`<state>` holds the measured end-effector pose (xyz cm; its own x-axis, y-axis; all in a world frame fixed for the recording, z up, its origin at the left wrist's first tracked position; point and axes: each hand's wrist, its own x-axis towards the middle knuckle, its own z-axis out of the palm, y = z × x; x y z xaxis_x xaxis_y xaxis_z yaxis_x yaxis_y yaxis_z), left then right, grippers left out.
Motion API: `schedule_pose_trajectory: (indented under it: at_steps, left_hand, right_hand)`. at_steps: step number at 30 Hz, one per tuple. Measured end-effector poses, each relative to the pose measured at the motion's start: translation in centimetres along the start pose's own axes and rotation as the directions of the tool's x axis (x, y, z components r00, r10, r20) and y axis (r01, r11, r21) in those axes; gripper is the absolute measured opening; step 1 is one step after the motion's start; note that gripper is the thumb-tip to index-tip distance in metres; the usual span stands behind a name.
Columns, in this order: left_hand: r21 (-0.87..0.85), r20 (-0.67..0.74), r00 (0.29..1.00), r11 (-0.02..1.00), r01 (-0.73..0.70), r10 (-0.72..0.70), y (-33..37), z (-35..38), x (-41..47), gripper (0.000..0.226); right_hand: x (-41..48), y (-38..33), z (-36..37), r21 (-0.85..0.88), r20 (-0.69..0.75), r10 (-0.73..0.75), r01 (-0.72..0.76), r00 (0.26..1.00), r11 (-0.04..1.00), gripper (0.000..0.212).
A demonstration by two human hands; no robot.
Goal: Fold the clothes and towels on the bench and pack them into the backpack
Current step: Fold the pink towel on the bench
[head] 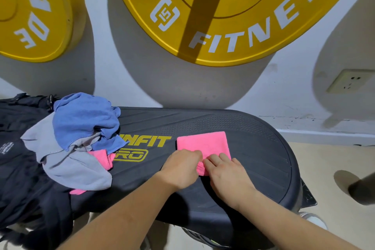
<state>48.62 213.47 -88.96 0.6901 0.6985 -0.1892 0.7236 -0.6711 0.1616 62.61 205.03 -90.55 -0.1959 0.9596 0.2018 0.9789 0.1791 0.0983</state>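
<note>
A folded pink towel (203,142) lies on the black bench (253,148), right of its yellow lettering. My left hand (180,168) pinches the towel's near edge with curled fingers. My right hand (227,172) lies beside it, fingers fairly straight, pressing on the same near edge. At the bench's left end sits a heap of cloth: a blue towel (83,119) on top, a grey garment (71,166) under it, and another pink cloth (103,158) poking out. The dark backpack (18,168) lies at the far left, partly under the heap.
Two big yellow weight plates (223,12) hang on the white wall right behind the bench. A wall socket (349,81) is at the right. Beige floor (334,168) lies to the right of the bench, with a white shoe (312,219) near its edge.
</note>
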Motion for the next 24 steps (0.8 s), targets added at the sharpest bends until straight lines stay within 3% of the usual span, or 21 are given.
schedule_pose_trajectory:
  at_steps: [2,4,10,12,14,17,20,22,24]
  left_hand:
    - [-0.007,0.065,0.998,1.000,-0.025,0.026,0.5,-0.5,-1.2,0.036]
    - [0.012,0.118,0.991,0.998,-0.058,0.056,0.8,-0.5,-2.9,0.040]
    - [-0.083,0.298,0.952,0.996,-0.044,0.067,2.6,-1.3,-8.4,0.032]
    - [-0.100,0.300,0.953,0.995,-0.004,0.034,2.8,-1.0,-9.8,0.054]
    - [-0.031,0.234,0.972,0.999,0.020,-0.012,3.1,-0.1,-10.4,0.066]
    - [-0.012,0.021,0.998,0.998,0.064,-0.064,3.0,1.2,-10.1,0.040]
    - [-0.346,-0.047,0.979,0.923,0.169,-0.197,1.1,1.9,-9.6,0.027]
    - [-0.600,-0.003,0.965,0.772,0.209,-0.263,-0.1,2.2,-9.3,0.017]
    - [-0.733,-0.002,0.952,0.648,0.207,-0.306,-0.6,2.6,-8.7,0.016]
  right_hand:
    - [-1.0,0.0,-0.2,-0.023,-0.017,-0.073,0.073,0.997,0.997,0.014]
    - [-2.4,-0.5,-0.3,0.007,0.003,-0.156,0.156,0.988,0.988,0.023]
    - [-5.3,-1.3,-3.6,0.169,0.193,-0.298,0.268,0.935,0.949,0.014]
    - [-5.1,-1.4,-4.7,0.209,0.266,-0.313,0.263,0.912,0.942,0.018]
    - [-4.8,-1.3,-5.3,0.265,0.320,-0.281,0.200,0.905,0.943,0.029]
    - [-4.6,-1.1,-5.4,0.344,0.293,-0.206,0.098,0.934,0.934,0.032]
    - [-4.1,-0.2,-4.7,0.464,0.373,-0.080,-0.111,0.924,0.879,0.033]
    - [-3.6,0.6,-4.2,0.533,0.437,0.010,-0.268,0.899,0.803,0.030]
    - [-3.3,1.1,-3.5,0.616,0.466,0.081,-0.389,0.881,0.686,0.017]
